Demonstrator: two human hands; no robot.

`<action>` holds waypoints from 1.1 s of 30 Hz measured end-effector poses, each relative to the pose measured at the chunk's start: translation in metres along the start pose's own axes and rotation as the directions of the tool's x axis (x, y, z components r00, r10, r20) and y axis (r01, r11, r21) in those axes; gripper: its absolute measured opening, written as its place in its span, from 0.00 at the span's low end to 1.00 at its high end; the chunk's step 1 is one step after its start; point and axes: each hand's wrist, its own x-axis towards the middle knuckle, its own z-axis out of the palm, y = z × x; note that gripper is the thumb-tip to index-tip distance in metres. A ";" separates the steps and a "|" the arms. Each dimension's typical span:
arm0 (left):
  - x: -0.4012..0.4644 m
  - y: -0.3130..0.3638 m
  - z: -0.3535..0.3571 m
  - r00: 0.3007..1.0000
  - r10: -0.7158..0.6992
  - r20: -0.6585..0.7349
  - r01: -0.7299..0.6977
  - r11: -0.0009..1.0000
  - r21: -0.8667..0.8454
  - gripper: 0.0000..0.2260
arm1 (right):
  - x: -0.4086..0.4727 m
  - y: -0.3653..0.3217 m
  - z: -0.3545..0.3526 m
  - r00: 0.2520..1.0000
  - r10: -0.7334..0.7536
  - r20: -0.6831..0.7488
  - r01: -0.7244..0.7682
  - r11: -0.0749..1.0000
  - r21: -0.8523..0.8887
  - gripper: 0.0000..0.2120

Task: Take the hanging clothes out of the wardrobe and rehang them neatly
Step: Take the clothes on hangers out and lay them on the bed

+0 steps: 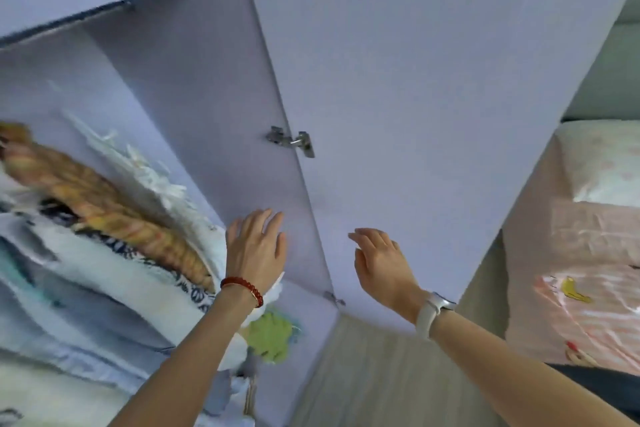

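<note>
The pale lilac wardrobe (194, 87) stands open, its door (415, 80) swung out to the right. Several hanging clothes fill its left part: an orange striped garment (104, 204), a white fringed one (152, 177), a white and navy patterned one (114, 267) and light blue ones (62, 340). The rail (69, 19) runs along the top left. My left hand (254, 246), with a red bead bracelet, is raised with straight fingers beside the clothes, in front of the wardrobe's side wall. My right hand (381, 263), with a white watch, is raised with relaxed fingers before the door, holding nothing.
A metal hinge (292, 140) joins the door to the side wall, a second hinge (334, 298) lower down. A green cloth item (270, 336) hangs low in the wardrobe. A bed with pink bedding (581, 288) and a pillow (606, 163) stands at the right. Wood floor (374, 374) lies below.
</note>
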 end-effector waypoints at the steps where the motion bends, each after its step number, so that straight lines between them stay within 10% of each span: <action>1: 0.002 -0.018 -0.013 0.999 -0.028 -0.044 0.029 0.999 0.019 0.11 | 0.018 -0.020 0.006 0.999 -0.044 0.010 0.044 0.999 0.016 0.18; 12: 0.032 -0.155 -0.121 0.910 -0.316 -0.269 0.385 0.887 0.257 0.16 | 0.183 -0.201 0.027 0.930 -0.367 -0.033 0.362 0.890 0.276 0.16; 16: 0.026 -0.187 -0.116 0.825 -0.557 -0.093 0.550 0.755 0.356 0.25 | 0.231 -0.253 0.035 0.925 -0.378 0.045 0.325 0.846 0.423 0.20; 23: 0.023 -0.192 -0.102 0.817 -0.566 -0.115 0.551 0.705 0.447 0.26 | 0.280 -0.302 0.048 0.882 -0.298 0.364 -0.014 0.757 0.653 0.21; 33: 0.017 -0.197 -0.097 0.805 -0.582 -0.114 0.571 0.709 0.414 0.26 | 0.291 -0.286 0.049 0.951 -0.309 0.020 0.272 0.863 0.427 0.12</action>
